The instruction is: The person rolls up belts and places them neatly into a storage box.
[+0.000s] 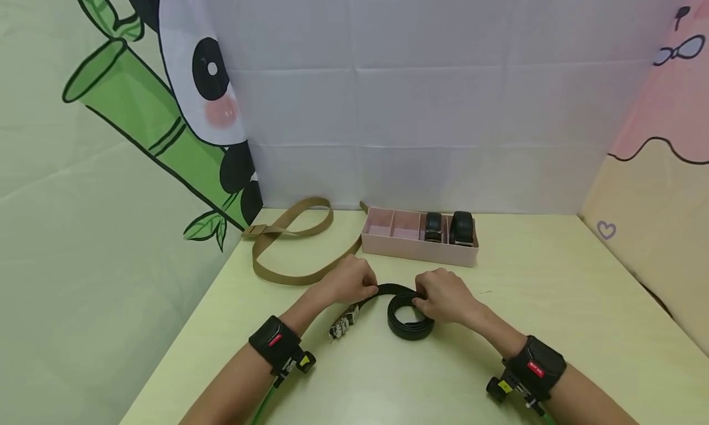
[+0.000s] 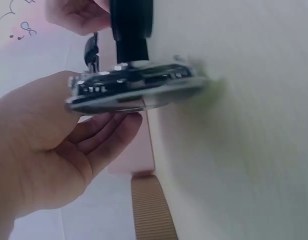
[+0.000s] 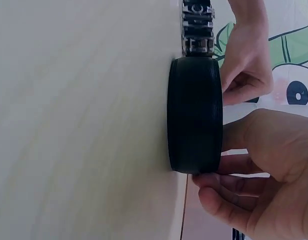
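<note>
A black belt stands on its edge on the table, partly rolled into a coil. Its loose end runs left to a shiny metal buckle. My left hand pinches the strap between the buckle and the coil; the buckle looms large in the left wrist view. On the coil's right side, my right hand holds the roll with thumb and fingers. From the right wrist, the coil hides some of those fingertips.
Behind the hands stands a pink divided box, with a rolled black belt and a wider black roll in its right compartments. A tan webbing belt lies loosely looped at the back left, reaching the box. A cloth wall borders the table.
</note>
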`<state>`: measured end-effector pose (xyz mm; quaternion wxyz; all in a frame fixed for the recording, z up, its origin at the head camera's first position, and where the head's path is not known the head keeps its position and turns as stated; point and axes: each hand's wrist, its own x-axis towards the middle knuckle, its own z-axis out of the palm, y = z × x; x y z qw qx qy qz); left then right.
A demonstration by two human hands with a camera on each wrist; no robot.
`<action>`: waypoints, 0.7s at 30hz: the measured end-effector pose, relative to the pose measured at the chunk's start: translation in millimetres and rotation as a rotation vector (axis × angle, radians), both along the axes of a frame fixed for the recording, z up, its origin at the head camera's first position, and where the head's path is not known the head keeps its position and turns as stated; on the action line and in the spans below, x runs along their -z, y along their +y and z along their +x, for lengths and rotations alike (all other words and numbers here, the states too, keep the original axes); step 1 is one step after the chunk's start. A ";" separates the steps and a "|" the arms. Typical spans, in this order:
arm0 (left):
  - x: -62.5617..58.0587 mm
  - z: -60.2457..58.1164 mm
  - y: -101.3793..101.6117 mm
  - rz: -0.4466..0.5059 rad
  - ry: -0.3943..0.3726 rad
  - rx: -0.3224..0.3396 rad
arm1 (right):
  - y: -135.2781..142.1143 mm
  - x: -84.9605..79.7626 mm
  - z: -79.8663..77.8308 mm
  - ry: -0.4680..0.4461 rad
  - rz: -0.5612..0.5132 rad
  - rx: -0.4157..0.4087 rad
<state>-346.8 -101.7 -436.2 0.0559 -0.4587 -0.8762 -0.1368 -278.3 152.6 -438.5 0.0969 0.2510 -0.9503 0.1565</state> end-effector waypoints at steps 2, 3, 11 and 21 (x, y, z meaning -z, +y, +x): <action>-2.2 4.5 -1.1 -0.006 -0.007 -0.001 | 0.7 0.0 -3.2 0.003 0.006 0.009; -3.4 7.4 -1.5 -0.009 -0.012 -0.004 | 1.1 0.0 -5.2 0.004 0.010 0.016; -2.8 41.1 13.3 0.039 -0.100 -0.025 | 3.4 -0.6 -18.7 0.050 0.013 0.000; -12.1 51.8 25.1 0.048 -0.190 -0.093 | 4.5 0.8 -23.2 0.113 0.024 -0.066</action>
